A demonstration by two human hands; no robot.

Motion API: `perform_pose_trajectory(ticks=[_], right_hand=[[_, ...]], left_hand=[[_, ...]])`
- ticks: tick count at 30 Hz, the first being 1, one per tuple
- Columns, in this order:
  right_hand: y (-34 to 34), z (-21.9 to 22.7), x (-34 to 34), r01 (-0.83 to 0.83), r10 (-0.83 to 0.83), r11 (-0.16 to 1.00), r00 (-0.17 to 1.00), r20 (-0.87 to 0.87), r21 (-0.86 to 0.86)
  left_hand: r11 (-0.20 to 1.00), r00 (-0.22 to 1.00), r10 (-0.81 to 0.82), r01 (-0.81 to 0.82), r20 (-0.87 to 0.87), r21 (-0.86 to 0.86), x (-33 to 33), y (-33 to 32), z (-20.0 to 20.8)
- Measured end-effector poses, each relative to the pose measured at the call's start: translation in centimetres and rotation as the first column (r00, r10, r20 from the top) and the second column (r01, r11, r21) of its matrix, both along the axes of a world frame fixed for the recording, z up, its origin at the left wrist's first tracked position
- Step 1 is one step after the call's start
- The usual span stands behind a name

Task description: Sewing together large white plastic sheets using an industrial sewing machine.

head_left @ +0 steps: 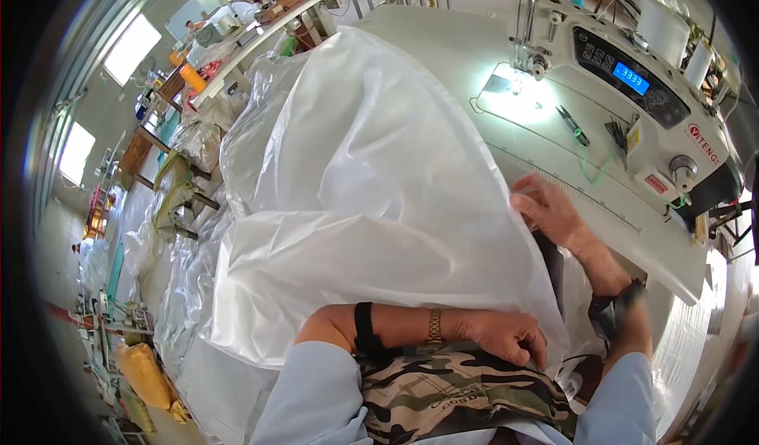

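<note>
A large sheet of shiny white cloth (387, 160) spreads over the table and down toward my lap, with a fold across its middle. My left hand (510, 338) reaches across my body, its fingers closed on the sheet's near right corner. Farther up the same right edge, my right hand (549, 212) has its fingers bent, pinching the edge between thumb and fingers. A white sewing machine (624, 65) with a lit blue display stands beyond my right hand. Its lamp shines on the needle plate (510, 89), and the cloth lies apart from the needle.
Thread snips (573, 125) and a green thread (587, 164) lie on the sewing table (451, 42). A printed ruler runs along its surface. White thread cones (662, 30) stand behind the machine. Clear plastic sheeting (190, 287) heaps at the left, beside a wooden stool (178, 196).
</note>
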State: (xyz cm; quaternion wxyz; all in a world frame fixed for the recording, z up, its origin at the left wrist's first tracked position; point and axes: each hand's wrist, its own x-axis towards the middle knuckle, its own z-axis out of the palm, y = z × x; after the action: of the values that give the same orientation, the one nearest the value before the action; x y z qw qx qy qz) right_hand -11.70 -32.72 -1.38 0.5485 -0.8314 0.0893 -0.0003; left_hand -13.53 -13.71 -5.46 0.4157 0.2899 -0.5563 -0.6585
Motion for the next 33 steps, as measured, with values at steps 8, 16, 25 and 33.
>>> perform_pose_trajectory(ticks=[8, 16, 25, 33], right_hand=[[3.5, 0.1, 1.8, -0.137, 0.171, 0.955, 0.979, -0.112, 0.262], [5.2, -4.5, -2.3, -0.08, 0.081, 0.996, 0.997, -0.014, 0.026], [9.8, -12.7, -4.1, -0.412, 0.544, 0.828, 0.755, 0.366, -0.379], [9.5, -10.6, -3.9, -0.519, 0.748, 0.612, 0.625, 0.224, -0.597]], left_hand=[[0.994, 0.992, 0.032, -0.019, 0.12, -0.106, 0.6, 1.0, 2.5], [0.715, 0.472, 0.688, -0.306, 0.552, -0.629, 11.9, 7.0, 12.7], [0.205, -0.793, 0.461, -0.341, 0.398, -0.917, 36.1, 8.7, 9.1], [0.081, -0.565, 0.613, -0.65, 0.552, -0.756, 37.8, 2.4, 3.9]])
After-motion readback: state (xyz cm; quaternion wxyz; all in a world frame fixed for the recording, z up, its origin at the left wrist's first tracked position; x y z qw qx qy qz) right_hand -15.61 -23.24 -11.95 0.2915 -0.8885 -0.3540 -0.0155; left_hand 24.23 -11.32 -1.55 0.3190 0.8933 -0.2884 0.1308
